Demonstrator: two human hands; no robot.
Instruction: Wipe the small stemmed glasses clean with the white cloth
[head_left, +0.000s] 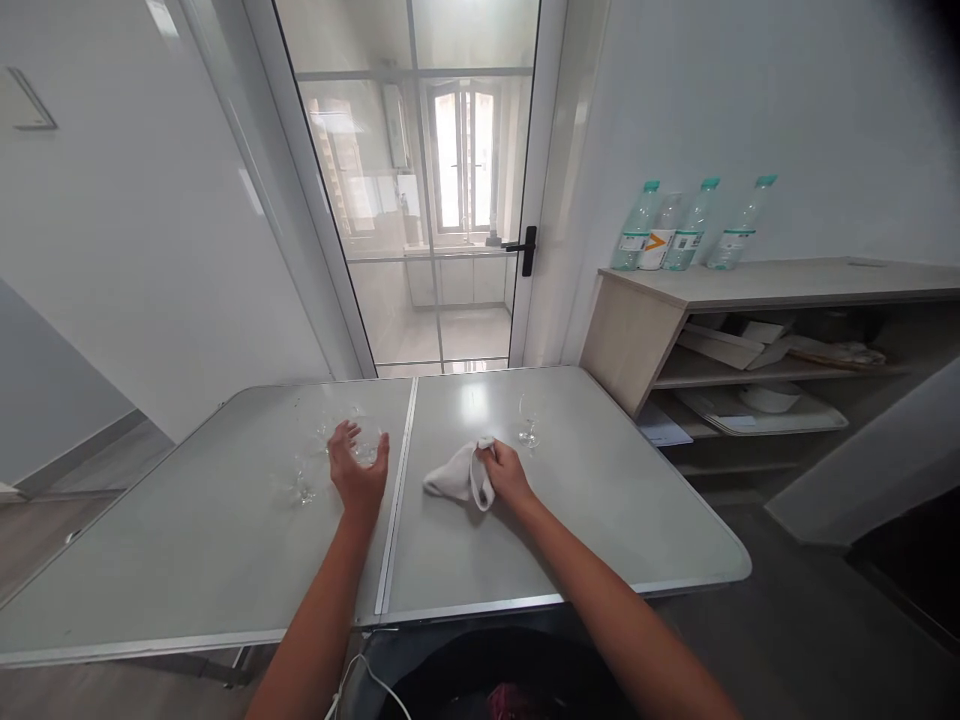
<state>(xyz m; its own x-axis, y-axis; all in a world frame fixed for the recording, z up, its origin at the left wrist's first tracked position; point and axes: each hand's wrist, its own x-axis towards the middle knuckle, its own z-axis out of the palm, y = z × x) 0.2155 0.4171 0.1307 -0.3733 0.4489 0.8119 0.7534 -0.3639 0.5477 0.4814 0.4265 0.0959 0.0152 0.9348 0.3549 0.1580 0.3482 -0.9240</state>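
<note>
My left hand (360,468) is above the left half of the table, thumb and fingers spread in a curve around a clear glass (367,440). Whether the fingers touch that glass is hard to see. My right hand (507,472) is closed on a white cloth (454,474), which hangs from the grip in loose folds toward the left. Beyond the right hand a clear stemmed glass (529,432) stands on the table. Another clear glass (302,490) is left of my left hand; its outline is faint against the pale top.
The pale folding table (600,500) has a metal seam down its middle. Behind it is a glazed door (465,200) with a black handle. To the right, a wooden shelf unit (637,330) carries several plastic bottles (686,235). A white cable (375,675) hangs near me.
</note>
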